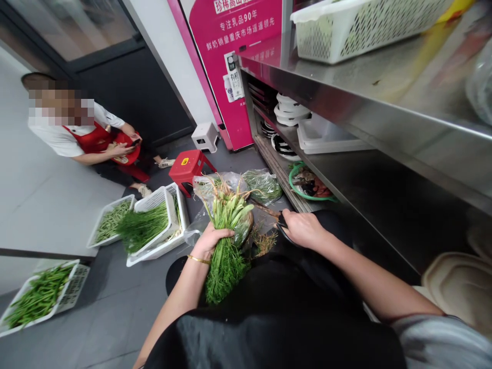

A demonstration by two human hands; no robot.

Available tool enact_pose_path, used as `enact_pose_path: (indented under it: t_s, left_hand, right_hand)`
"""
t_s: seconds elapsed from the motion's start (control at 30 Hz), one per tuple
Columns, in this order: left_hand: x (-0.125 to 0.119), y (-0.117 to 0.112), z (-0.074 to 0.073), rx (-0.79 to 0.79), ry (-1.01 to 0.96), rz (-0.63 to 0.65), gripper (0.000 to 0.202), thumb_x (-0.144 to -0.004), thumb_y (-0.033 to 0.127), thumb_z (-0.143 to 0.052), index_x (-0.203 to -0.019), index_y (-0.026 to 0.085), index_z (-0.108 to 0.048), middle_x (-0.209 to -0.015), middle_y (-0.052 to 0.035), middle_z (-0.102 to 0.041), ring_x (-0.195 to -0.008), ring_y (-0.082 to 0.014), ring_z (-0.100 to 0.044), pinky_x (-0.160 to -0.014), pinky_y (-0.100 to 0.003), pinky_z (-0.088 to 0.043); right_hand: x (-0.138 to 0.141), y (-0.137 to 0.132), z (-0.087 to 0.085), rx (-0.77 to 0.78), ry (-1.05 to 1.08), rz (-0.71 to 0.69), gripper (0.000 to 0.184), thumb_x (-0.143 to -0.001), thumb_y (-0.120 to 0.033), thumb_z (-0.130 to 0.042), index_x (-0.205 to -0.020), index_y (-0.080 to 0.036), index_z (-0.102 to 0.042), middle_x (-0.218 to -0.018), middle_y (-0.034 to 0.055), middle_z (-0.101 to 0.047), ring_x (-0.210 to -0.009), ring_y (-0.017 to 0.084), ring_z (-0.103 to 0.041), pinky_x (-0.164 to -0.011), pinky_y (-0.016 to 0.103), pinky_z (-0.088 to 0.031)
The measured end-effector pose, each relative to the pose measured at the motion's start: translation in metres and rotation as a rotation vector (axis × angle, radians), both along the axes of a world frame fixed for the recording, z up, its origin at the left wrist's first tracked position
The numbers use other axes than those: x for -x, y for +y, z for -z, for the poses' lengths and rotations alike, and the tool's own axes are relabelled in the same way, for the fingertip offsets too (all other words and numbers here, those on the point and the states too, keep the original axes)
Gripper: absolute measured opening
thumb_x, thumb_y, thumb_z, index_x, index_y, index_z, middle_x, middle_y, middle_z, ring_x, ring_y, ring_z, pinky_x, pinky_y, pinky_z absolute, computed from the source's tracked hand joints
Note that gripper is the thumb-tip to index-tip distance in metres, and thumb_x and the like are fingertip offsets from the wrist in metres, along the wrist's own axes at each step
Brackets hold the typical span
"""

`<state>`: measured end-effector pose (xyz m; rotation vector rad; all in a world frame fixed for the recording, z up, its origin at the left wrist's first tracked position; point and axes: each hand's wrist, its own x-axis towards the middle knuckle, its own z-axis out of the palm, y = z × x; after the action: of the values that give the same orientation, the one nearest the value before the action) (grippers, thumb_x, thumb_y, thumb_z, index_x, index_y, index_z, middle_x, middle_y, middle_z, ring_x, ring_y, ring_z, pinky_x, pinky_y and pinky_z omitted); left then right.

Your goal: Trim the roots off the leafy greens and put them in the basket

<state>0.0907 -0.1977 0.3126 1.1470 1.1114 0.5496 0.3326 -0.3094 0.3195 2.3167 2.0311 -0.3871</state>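
My left hand [212, 241] is wrapped round a bunch of feathery greens [226, 269]. The pale stems and thin brownish roots point up and away from me, and the fine leaves hang down toward my lap. In my right hand [303, 228] is a pair of scissors [265, 207] with dark handles, the brownish blades pointing left toward the root end, apart from the stems as far as I can tell. Under and beyond the bunch lie clear plastic bags with more greens [263, 185]. Brownish trimmings [266, 243] lie below the scissors.
White baskets of feathery greens [167, 246], green beans [91, 237] and green stalks [76, 289] stand on the floor at left. A red stool [188, 165] is ahead. A seated co-worker [92, 136] holds a phone. A steel shelf unit [346, 97] with dishes borders my right.
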Motion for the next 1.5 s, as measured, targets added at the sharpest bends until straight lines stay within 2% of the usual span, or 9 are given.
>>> enact_pose_path:
  t_s: [0.37,0.53,0.63,0.7,0.83,1.03,1.3,1.43,1.5]
  left_hand:
    - [-0.004,-0.003,0.001,-0.003,0.023,0.029,0.027,-0.047,0.013,-0.074,-0.070,0.014,-0.060,-0.056,0.0013,-0.060,-0.050,-0.0141,-0.055,-0.051,-0.026,-0.045]
    - [-0.002,-0.001,0.005,-0.014,0.019,0.053,0.026,-0.049,0.013,-0.073,-0.071,0.014,-0.060,-0.054,0.0019,-0.060,-0.048,-0.0140,-0.055,-0.050,-0.027,-0.045]
    - [-0.002,0.001,0.008,0.014,0.016,0.017,0.021,-0.049,0.014,-0.072,-0.066,0.014,-0.059,-0.052,0.0013,-0.060,-0.046,-0.0144,-0.054,-0.049,-0.027,-0.045]
    - [-0.004,0.001,0.009,0.013,0.024,-0.013,0.021,-0.049,0.014,-0.072,-0.066,0.014,-0.060,-0.053,0.0008,-0.061,-0.048,-0.0148,-0.055,-0.050,-0.028,-0.045]
    - [-0.008,0.003,0.010,-0.043,0.063,-0.011,0.019,-0.050,0.015,-0.072,-0.063,0.014,-0.059,-0.053,0.0024,-0.059,-0.047,-0.0130,-0.053,-0.050,-0.026,-0.043]
    - [-0.007,0.006,0.012,-0.235,0.199,0.033,0.020,-0.049,0.016,-0.071,-0.063,0.014,-0.057,-0.057,0.0038,-0.056,-0.052,-0.0119,-0.049,-0.053,-0.024,-0.040]
    - [-0.005,0.007,0.012,-0.274,0.281,0.056,0.023,-0.049,0.019,-0.070,-0.068,0.013,-0.058,-0.061,0.0029,-0.057,-0.057,-0.0136,-0.051,-0.058,-0.026,-0.042]
    - [-0.007,0.009,0.013,-0.286,0.325,0.045,0.022,-0.050,0.020,-0.069,-0.068,0.014,-0.057,-0.060,0.0037,-0.055,-0.057,-0.0139,-0.051,-0.059,-0.027,-0.043]
    - [-0.009,0.011,0.014,-0.321,0.365,0.045,0.023,-0.050,0.021,-0.068,-0.069,0.014,-0.057,-0.061,0.0035,-0.056,-0.059,-0.0145,-0.052,-0.060,-0.027,-0.043]
  right_hand:
    - [0.005,0.009,0.001,-0.028,0.015,-0.031,0.039,-0.092,-0.044,-0.034,-0.105,-0.011,-0.052,-0.088,0.0166,-0.070,-0.084,0.031,-0.067,-0.069,0.036,-0.044]
    - [-0.003,0.005,0.009,0.012,0.058,-0.021,0.036,-0.093,-0.043,-0.032,-0.101,-0.015,-0.054,-0.089,0.0143,-0.070,-0.086,0.027,-0.067,-0.067,0.031,-0.043]
    - [-0.003,-0.002,0.008,0.021,0.076,0.009,0.040,-0.094,-0.045,-0.028,-0.102,-0.014,-0.053,-0.090,0.0144,-0.069,-0.086,0.026,-0.066,-0.067,0.030,-0.042]
    - [0.001,-0.006,0.005,0.024,0.100,-0.032,0.042,-0.094,-0.048,-0.027,-0.103,-0.015,-0.051,-0.088,0.0136,-0.070,-0.084,0.026,-0.067,-0.067,0.031,-0.042]
    - [0.016,-0.005,-0.003,0.010,0.082,-0.149,0.041,-0.092,-0.049,-0.032,-0.105,-0.014,-0.048,-0.089,0.0141,-0.069,-0.082,0.028,-0.067,-0.066,0.033,-0.043]
    - [0.022,0.005,-0.004,-0.017,0.072,-0.171,0.041,-0.092,-0.048,-0.029,-0.104,-0.014,-0.049,-0.090,0.0151,-0.069,-0.083,0.030,-0.067,-0.068,0.036,-0.044]
    - [0.008,0.002,0.002,-0.035,0.020,-0.096,0.034,-0.090,-0.044,-0.040,-0.102,-0.015,-0.053,-0.083,0.0135,-0.070,-0.077,0.028,-0.067,-0.064,0.032,-0.042]
    - [-0.004,-0.004,0.001,-0.166,0.179,0.019,0.037,-0.093,-0.047,-0.031,-0.092,-0.017,-0.054,-0.078,0.0099,-0.069,-0.076,0.023,-0.067,-0.059,0.026,-0.038]
    - [-0.002,-0.007,-0.001,-0.177,0.234,-0.032,0.038,-0.094,-0.048,-0.030,-0.091,-0.018,-0.053,-0.076,0.0085,-0.069,-0.073,0.022,-0.067,-0.057,0.026,-0.037]
